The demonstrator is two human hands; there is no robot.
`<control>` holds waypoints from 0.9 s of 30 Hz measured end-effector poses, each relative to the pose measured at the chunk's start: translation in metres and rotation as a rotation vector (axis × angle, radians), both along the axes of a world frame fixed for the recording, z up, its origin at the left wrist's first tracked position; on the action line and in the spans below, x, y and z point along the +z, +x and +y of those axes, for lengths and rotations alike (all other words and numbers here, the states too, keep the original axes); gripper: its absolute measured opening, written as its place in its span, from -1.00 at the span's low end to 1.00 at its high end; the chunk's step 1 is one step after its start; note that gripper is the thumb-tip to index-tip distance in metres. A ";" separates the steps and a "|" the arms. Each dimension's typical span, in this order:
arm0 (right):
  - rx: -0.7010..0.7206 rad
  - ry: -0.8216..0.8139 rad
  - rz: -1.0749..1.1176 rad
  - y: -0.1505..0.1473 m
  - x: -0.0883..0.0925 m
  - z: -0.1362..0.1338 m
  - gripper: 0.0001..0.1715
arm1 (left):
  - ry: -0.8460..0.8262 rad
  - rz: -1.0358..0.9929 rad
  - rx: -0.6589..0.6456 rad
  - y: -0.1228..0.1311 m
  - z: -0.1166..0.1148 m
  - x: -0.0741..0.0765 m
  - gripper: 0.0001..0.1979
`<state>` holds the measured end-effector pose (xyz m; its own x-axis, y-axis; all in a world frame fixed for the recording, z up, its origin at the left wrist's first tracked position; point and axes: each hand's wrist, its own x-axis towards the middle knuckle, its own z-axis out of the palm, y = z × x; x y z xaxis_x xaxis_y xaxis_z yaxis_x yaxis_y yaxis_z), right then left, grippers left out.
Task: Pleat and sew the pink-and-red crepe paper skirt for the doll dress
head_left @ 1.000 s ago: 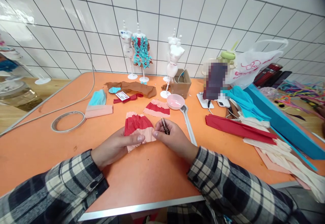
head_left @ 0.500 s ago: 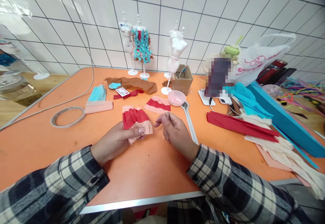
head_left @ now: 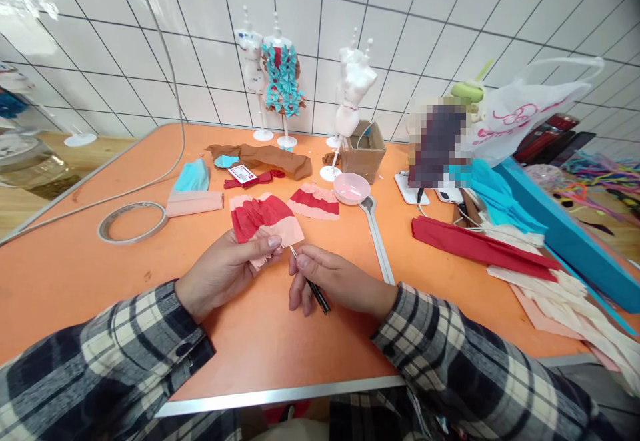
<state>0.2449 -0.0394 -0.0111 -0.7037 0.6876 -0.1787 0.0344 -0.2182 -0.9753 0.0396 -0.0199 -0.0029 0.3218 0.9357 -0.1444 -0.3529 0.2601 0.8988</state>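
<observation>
My left hand (head_left: 225,267) pinches a ruffled piece of red and pink crepe paper (head_left: 263,217) between thumb and fingers, raised a little off the table. Close to its right, my right hand (head_left: 333,274) grips a slim black tool (head_left: 316,293) with a pale metallic tip. This tip points up and left at the lower right edge of the held paper; whether it touches cannot be made out. Behind my hands lies a second red and pink crepe paper piece (head_left: 315,202), flat on the orange table. Beside it stands a pink bowl (head_left: 351,189).
White mini dress forms (head_left: 350,87) stand by the tiled wall, one wearing a blue ruffled dress (head_left: 283,77). A tape roll (head_left: 133,222) lies left, and a grey long-handled tool (head_left: 379,244) right. Folded red paper (head_left: 480,247), a cardboard box (head_left: 367,154) and a cable (head_left: 173,87) are around.
My right hand has turned and moved down-left, bringing the black tool into view with its tip near the paper. My left hand has tilted the paper slightly. The camera view has shifted a little.
</observation>
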 end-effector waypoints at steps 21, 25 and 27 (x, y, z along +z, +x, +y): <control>-0.011 0.005 -0.006 -0.001 -0.001 0.000 -0.63 | 0.090 0.040 -0.203 0.006 -0.005 0.002 -0.81; -0.010 0.001 0.009 -0.001 -0.002 0.001 -0.64 | 0.095 0.042 -0.233 0.006 -0.006 0.004 -0.81; -0.004 0.001 0.005 -0.001 -0.002 0.001 -0.64 | 0.112 0.030 -0.205 0.005 -0.005 0.003 -0.80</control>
